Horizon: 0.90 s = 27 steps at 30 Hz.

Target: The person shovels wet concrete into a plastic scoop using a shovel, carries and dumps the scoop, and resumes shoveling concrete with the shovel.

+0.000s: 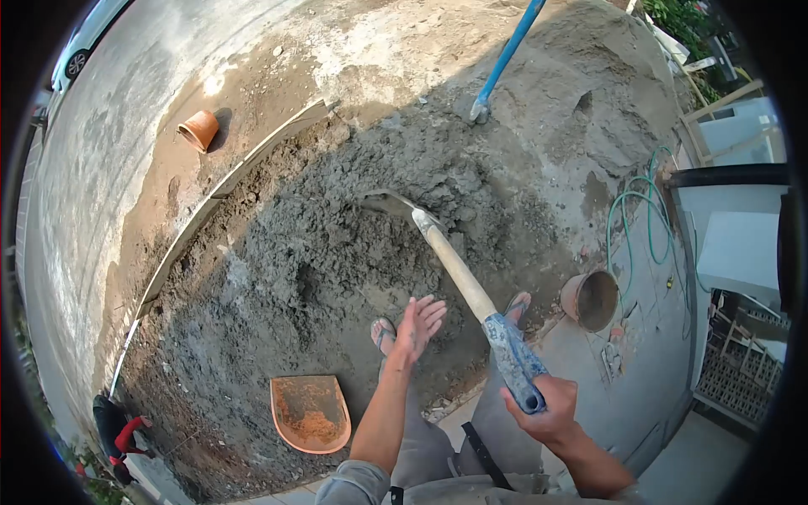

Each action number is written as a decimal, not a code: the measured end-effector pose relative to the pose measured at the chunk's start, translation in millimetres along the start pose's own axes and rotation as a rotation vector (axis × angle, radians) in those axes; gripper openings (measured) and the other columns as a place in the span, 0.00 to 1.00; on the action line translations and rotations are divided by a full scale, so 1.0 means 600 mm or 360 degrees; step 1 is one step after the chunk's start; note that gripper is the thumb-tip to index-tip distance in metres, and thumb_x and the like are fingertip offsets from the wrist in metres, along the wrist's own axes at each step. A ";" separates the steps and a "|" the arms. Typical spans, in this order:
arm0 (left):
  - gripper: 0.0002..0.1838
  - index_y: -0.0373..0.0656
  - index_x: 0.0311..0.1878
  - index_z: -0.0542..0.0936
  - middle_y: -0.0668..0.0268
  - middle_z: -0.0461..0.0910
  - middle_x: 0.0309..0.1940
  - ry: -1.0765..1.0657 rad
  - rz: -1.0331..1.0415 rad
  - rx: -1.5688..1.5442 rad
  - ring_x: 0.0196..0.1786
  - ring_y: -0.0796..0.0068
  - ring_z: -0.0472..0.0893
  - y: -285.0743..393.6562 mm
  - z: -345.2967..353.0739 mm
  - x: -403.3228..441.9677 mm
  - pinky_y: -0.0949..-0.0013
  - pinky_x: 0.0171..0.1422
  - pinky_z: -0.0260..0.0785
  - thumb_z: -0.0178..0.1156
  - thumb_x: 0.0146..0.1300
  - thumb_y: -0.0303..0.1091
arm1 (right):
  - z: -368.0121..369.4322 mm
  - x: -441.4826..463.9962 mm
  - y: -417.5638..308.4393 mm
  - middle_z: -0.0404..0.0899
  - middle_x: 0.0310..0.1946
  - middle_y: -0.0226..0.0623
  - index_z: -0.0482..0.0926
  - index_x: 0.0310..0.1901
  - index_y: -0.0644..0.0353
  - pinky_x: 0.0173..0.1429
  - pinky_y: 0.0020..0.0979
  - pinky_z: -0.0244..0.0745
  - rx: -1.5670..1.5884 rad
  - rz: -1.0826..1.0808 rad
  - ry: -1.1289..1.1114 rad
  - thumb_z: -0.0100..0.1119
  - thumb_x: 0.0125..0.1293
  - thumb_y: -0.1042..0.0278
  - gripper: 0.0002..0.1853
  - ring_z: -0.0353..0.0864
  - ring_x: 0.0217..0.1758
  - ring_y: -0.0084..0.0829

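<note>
My right hand point(545, 410) is wrapped round the blue grip of a shovel point(459, 273) with a pale wooden shaft. The shovel slants away from me, and its blade is partly sunk in a heap of wet grey mortar point(337, 223). My left hand point(416, 328) is held out to the left of the shaft, fingers stretched, touching nothing. Below it are my sandalled feet, at the near edge of the mix. An orange-rimmed tub point(311, 414) with reddish residue lies to the left of my left forearm.
A curved board point(227, 185) borders the mix on the left, with an orange bucket point(199, 130) beyond it. A blue pole point(509, 59) stands near the sand pile point(598, 93). At right are another bucket point(589, 300) and a green hose point(627, 198). Someone in red and black point(122, 433) is at lower left.
</note>
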<state>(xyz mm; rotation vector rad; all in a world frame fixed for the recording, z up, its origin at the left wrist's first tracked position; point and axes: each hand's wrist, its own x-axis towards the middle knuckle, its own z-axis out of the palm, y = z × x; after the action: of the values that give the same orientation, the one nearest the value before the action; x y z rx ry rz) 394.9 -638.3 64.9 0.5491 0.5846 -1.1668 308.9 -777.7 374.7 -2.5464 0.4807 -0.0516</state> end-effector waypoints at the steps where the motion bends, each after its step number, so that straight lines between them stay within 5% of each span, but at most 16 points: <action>1: 0.37 0.41 0.68 0.60 0.56 0.68 0.63 -0.0150 -0.0011 -0.0255 0.66 0.67 0.67 -0.013 0.057 0.045 0.67 0.61 0.65 0.46 0.67 0.61 | -0.042 -0.033 0.016 0.63 0.09 0.32 0.65 0.17 0.59 0.17 0.29 0.59 0.0059 0.0156 0.0070 0.73 0.47 0.63 0.22 0.64 0.09 0.32; 3: 0.40 0.39 0.69 0.57 0.55 0.64 0.66 -0.0304 -0.0005 -0.0492 0.69 0.66 0.64 -0.036 0.163 0.123 0.66 0.63 0.64 0.45 0.66 0.63 | -0.117 -0.094 0.079 0.62 0.09 0.29 0.65 0.17 0.58 0.16 0.26 0.57 0.0210 0.0570 0.0230 0.72 0.49 0.60 0.22 0.62 0.08 0.26; 6: 0.33 0.37 0.62 0.65 0.57 0.74 0.55 -0.0188 0.0131 -0.1069 0.58 0.69 0.74 -0.100 0.256 0.257 0.66 0.56 0.70 0.51 0.66 0.56 | -0.204 -0.198 0.224 0.62 0.11 0.25 0.67 0.28 0.58 0.14 0.25 0.55 0.0993 0.1318 0.0663 0.66 0.58 0.55 0.19 0.60 0.10 0.19; 8: 0.20 0.39 0.48 0.74 0.66 0.78 0.35 -0.0278 0.0068 -0.1300 0.38 0.76 0.78 -0.203 0.199 0.382 0.71 0.43 0.73 0.58 0.64 0.47 | -0.247 -0.268 0.321 0.59 0.11 0.23 0.67 0.36 0.60 0.11 0.25 0.52 0.1349 0.1686 0.0873 0.62 0.63 0.55 0.17 0.58 0.09 0.18; 9: 0.10 0.44 0.33 0.74 0.76 0.69 0.21 -0.0120 -0.0089 -0.1393 0.23 0.83 0.71 -0.246 0.229 0.392 0.75 0.33 0.70 0.61 0.62 0.40 | -0.262 -0.306 0.373 0.57 0.09 0.23 0.66 0.38 0.61 0.09 0.25 0.51 0.1459 0.1780 0.1036 0.61 0.64 0.56 0.17 0.56 0.08 0.17; 13: 0.14 0.53 0.24 0.69 0.78 0.65 0.18 0.0099 -0.0755 -0.1222 0.22 0.82 0.69 -0.525 0.290 0.441 0.73 0.32 0.67 0.61 0.61 0.42 | -0.320 -0.503 0.554 0.58 0.08 0.24 0.68 0.37 0.64 0.08 0.24 0.51 0.0871 0.2099 0.1333 0.59 0.65 0.53 0.20 0.57 0.06 0.18; 16: 0.14 0.53 0.23 0.68 0.75 0.66 0.17 0.0445 -0.1122 -0.0903 0.22 0.78 0.69 -0.782 0.297 0.514 0.72 0.31 0.67 0.61 0.60 0.41 | -0.370 -0.621 0.678 0.57 0.07 0.21 0.69 0.29 0.57 0.07 0.22 0.50 0.0558 0.2074 0.2085 0.58 0.65 0.49 0.20 0.55 0.05 0.17; 18: 0.13 0.52 0.24 0.68 0.75 0.67 0.18 0.0526 -0.1192 -0.0943 0.22 0.77 0.69 -0.893 0.293 0.571 0.70 0.31 0.68 0.60 0.59 0.41 | -0.473 -0.745 0.731 0.78 0.35 0.43 0.74 0.46 0.61 0.36 0.32 0.78 0.1667 0.2058 0.0963 0.58 0.66 0.69 0.10 0.76 0.33 0.27; 20: 0.12 0.52 0.26 0.69 0.75 0.67 0.18 0.0568 -0.1082 -0.0754 0.22 0.77 0.70 -0.899 0.275 0.650 0.70 0.31 0.67 0.61 0.59 0.41 | -0.366 -0.644 0.857 0.56 0.07 0.18 0.64 0.21 0.48 0.08 0.21 0.48 0.0829 0.2615 0.1335 0.57 0.66 0.48 0.21 0.54 0.06 0.14; 21: 0.12 0.51 0.27 0.69 0.74 0.67 0.18 0.0583 -0.1017 -0.0753 0.21 0.77 0.70 -0.866 0.241 0.710 0.69 0.30 0.67 0.61 0.59 0.41 | -0.285 -0.521 0.893 0.54 0.08 0.17 0.59 0.17 0.43 0.09 0.20 0.45 0.0860 0.2507 0.1288 0.56 0.67 0.48 0.24 0.51 0.06 0.12; 24: 0.12 0.51 0.23 0.67 0.72 0.67 0.16 0.0586 -0.0535 -0.0625 0.20 0.77 0.70 -0.616 0.120 0.908 0.71 0.28 0.69 0.59 0.58 0.38 | -0.039 -0.342 1.072 0.51 0.09 0.18 0.61 0.24 0.47 0.09 0.22 0.46 0.1263 0.2182 0.1110 0.59 0.66 0.57 0.19 0.49 0.07 0.14; 27: 0.14 0.51 0.19 0.65 0.74 0.67 0.15 0.0538 -0.0334 -0.0524 0.20 0.76 0.69 -0.550 0.069 0.947 0.70 0.28 0.70 0.56 0.59 0.37 | 0.040 -0.341 1.128 0.51 0.09 0.19 0.62 0.27 0.50 0.09 0.22 0.48 0.1379 0.2109 0.1052 0.61 0.65 0.57 0.17 0.51 0.07 0.14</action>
<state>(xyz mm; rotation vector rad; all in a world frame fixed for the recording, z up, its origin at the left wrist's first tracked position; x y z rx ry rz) 246.8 -1150.0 -321.7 0.4093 1.1246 -1.1496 -100.8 -1227.9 14.5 -0.9800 1.7936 -0.4789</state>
